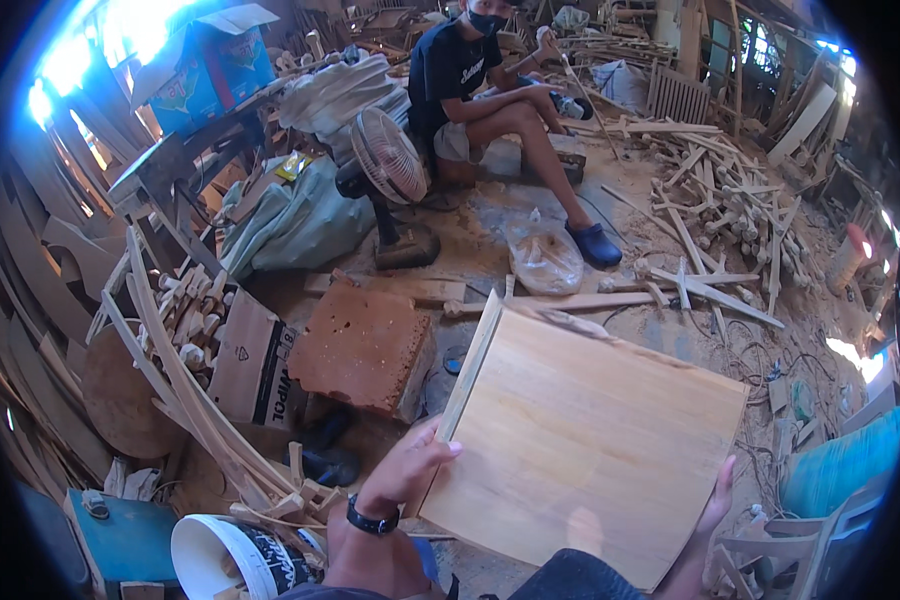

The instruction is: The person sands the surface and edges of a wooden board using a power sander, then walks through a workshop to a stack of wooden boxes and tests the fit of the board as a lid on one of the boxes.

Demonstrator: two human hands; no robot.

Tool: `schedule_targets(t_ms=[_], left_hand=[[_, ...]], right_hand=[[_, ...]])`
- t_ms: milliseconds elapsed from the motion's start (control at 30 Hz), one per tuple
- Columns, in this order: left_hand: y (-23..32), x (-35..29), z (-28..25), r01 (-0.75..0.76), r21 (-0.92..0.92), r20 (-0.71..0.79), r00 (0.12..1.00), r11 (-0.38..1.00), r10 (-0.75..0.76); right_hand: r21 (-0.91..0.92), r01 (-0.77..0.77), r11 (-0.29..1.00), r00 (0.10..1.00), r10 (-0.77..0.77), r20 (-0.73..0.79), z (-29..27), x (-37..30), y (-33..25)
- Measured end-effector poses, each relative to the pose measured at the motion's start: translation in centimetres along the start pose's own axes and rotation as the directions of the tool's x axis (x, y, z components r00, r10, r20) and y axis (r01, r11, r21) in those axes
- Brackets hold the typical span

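Observation:
A square, light-brown wooden panel (590,430) with a raised strip along its left side is held tilted in front of me. My left hand (410,465), with a dark watch on the wrist, grips that left edge, its thumb lying on the strip. At the lower right edge is my right hand (712,505); its fingertips wrap up from behind and the rest is hidden by the panel. The far edge of the wood has a darker, uneven patch.
A reddish block (360,340) lies beyond my left hand, with a white bucket (215,555) nearer. Further off stand a fan (388,160), a clear plastic bag (545,258) and a seated, masked person (465,90). Wood pieces (720,200) pile up at the right.

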State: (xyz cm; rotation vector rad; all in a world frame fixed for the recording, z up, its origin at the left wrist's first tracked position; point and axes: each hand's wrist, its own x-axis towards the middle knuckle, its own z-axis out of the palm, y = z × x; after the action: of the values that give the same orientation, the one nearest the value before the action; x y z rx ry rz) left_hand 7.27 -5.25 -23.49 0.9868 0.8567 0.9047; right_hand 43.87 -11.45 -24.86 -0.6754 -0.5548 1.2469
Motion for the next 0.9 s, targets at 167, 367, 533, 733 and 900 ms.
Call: schedule_targets(t_ms=[167, 367, 533, 733, 900], left_hand=[[-0.6, 0.2, 0.3, 0.03, 0.225, -0.137, 0.991, 0.974, 0.001], [-2.4, 1.5, 0.6, -0.057, 0.409, -0.27, 0.946, 0.911, 0.18], [-2.6, 1.9, 1.2, -0.108, 0.319, -0.377, 0.897, 0.941, 0.23], [-4.1, 2.7, 2.5, -0.003, 0.493, -0.47, 0.841, 0.87, 0.269], [-5.1, 2.9, 2.6, -0.026, 0.526, -0.479, 0.817, 0.85, 0.321]], right_hand=[[-0.053, -0.026, 0.998, 0.997, 0.03, 0.066, -0.4, -0.5, 0.0], [-0.123, -0.077, 0.989, 0.992, 0.088, 0.089, -0.1, -0.1, -0.7], [-0.314, -0.119, 0.942, 0.988, 0.08, -0.132, -1.5, 0.8, 0.5], [-0.32, -0.08, 0.944, 0.956, -0.018, -0.293, -4.6, 1.5, 1.0], [-0.34, 0.007, 0.941, 0.974, -0.083, -0.21, -4.3, 1.3, 1.1]])
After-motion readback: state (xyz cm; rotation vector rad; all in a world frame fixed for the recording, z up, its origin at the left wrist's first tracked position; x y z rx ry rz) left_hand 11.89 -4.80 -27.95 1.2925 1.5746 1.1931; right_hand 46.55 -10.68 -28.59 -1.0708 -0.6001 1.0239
